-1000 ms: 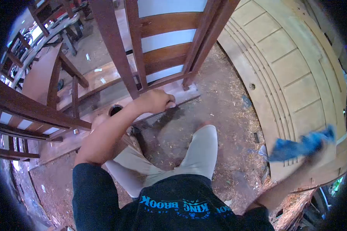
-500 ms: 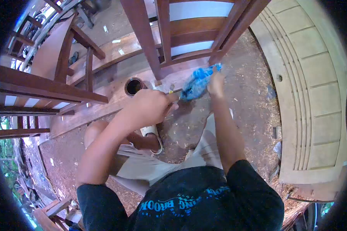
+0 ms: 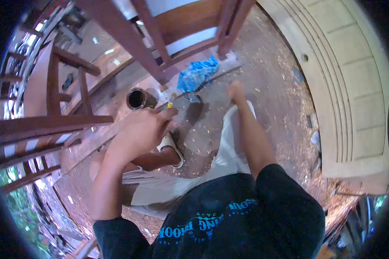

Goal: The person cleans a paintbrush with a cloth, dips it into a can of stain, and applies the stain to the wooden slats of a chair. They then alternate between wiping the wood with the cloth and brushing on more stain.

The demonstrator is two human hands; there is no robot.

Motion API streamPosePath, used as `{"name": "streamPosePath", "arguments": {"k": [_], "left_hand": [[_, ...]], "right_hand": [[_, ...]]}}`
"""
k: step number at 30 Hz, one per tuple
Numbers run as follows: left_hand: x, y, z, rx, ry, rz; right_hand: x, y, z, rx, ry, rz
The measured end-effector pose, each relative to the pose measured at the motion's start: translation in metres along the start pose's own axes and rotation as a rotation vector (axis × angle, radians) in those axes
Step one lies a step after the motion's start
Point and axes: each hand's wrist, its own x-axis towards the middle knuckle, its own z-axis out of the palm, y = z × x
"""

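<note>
My left hand (image 3: 145, 129) is closed, and a small paintbrush (image 3: 170, 103) with a yellow band shows just beyond its fingers; most of the handle is hidden by the hand. Past the knuckles stands an open tin (image 3: 137, 99) of dark liquid. My right hand (image 3: 235, 93) is above the floor near my right knee, apart from the blue crumpled plastic bag (image 3: 199, 74). Its fingers are blurred and foreshortened, and nothing shows in them. The bag lies on a board (image 3: 229, 65) at the foot of a brown wooden frame (image 3: 190, 58).
A pale panelled door (image 3: 354, 86) lies along the right side. More brown wooden furniture (image 3: 52, 123) stands at the left. Shavings and scraps litter the dirt floor (image 3: 276, 112). My sandalled foot (image 3: 173, 151) is below the left hand.
My right hand has let go of the blue plastic bag and drawn back from it; the bag now lies on the board. My left hand remains closed near the tin. The view has shifted.
</note>
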Motion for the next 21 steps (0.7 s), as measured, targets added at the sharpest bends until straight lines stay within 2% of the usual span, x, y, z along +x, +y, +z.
{"name": "streamPosePath", "arguments": {"k": [1, 3, 5, 7, 9, 11, 13, 15, 18, 20, 21], "left_hand": [[0.001, 0.003, -0.002, -0.014, 0.000, -0.002], [0.006, 0.006, -0.004, -0.011, 0.003, -0.010], [0.010, 0.005, -0.003, -0.029, -0.024, 0.001], [0.015, 0.006, -0.003, -0.028, -0.026, 0.017], [0.020, 0.011, -0.003, -0.010, -0.008, 0.047], [0.025, 0.011, 0.006, -0.003, 0.058, 0.088], [0.028, 0.013, 0.013, 0.016, 0.115, 0.149], [0.030, 0.018, 0.014, 0.059, 0.178, 0.220], [0.029, 0.021, 0.016, 0.035, 0.249, 0.291], [0.027, 0.023, 0.012, -0.100, 0.372, 0.334], [0.021, 0.033, -0.002, -0.160, 0.388, 0.290]], "right_hand": [[-0.008, 0.007, -0.019, 0.016, -0.059, 0.050], [-0.029, -0.004, -0.072, 0.004, 0.128, 0.272], [-0.042, -0.017, -0.107, 0.032, 0.265, 0.344], [-0.049, -0.025, -0.128, 0.098, 0.355, 0.279], [-0.068, -0.084, -0.170, 0.126, 0.191, 0.126], [-0.091, -0.120, -0.157, 0.512, 0.302, -0.281], [-0.128, -0.187, -0.191, 0.669, -0.073, -0.268], [-0.150, -0.222, -0.202, 0.555, 0.038, -0.461], [-0.144, -0.239, -0.188, 0.673, 0.335, -0.582], [-0.124, -0.241, -0.193, 0.700, 0.408, -0.576], [-0.117, -0.242, -0.200, 0.708, 0.437, -0.560]]}}
